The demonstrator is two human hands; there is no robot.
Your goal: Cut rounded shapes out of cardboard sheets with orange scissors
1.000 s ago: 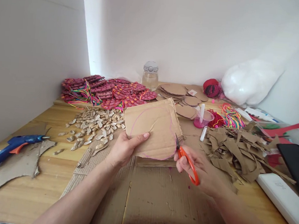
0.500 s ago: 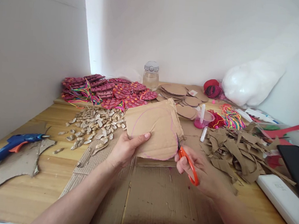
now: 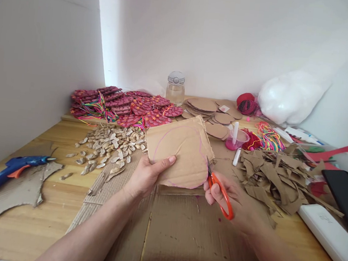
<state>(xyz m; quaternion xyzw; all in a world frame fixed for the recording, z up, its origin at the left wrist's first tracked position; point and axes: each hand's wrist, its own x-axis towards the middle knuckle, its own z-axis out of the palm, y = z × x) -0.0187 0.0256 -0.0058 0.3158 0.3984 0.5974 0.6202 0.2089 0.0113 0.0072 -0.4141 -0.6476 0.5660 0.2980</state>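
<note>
A piece of cardboard [image 3: 181, 151] with a rounded outline drawn in purple is held up in front of me. My left hand [image 3: 149, 173] grips its lower left part, thumb on top and the other fingers hidden underneath. In my right hand [image 3: 226, 193] is a pair of scissors [image 3: 221, 194] with orange handles. Their dark blades meet the cardboard's right edge, close to the purple line; how far apart the blades are is hard to see. Below lies a large cardboard sheet [image 3: 188, 234] on the wooden table.
Peanut shells [image 3: 114, 141] and decorated pink pieces [image 3: 151, 108] lie left, with a blue glue gun [image 3: 13, 168]. Cut cardboard rounds [image 3: 202, 104] and a glass jar [image 3: 175, 90] stand behind. Cardboard scraps [image 3: 274, 173], a phone [image 3: 344, 196] and a white case [image 3: 329, 240] are right.
The scissors and my right hand have shifted very slightly right and down at the cardboard's edge. My left hand keeps the same hold.
</note>
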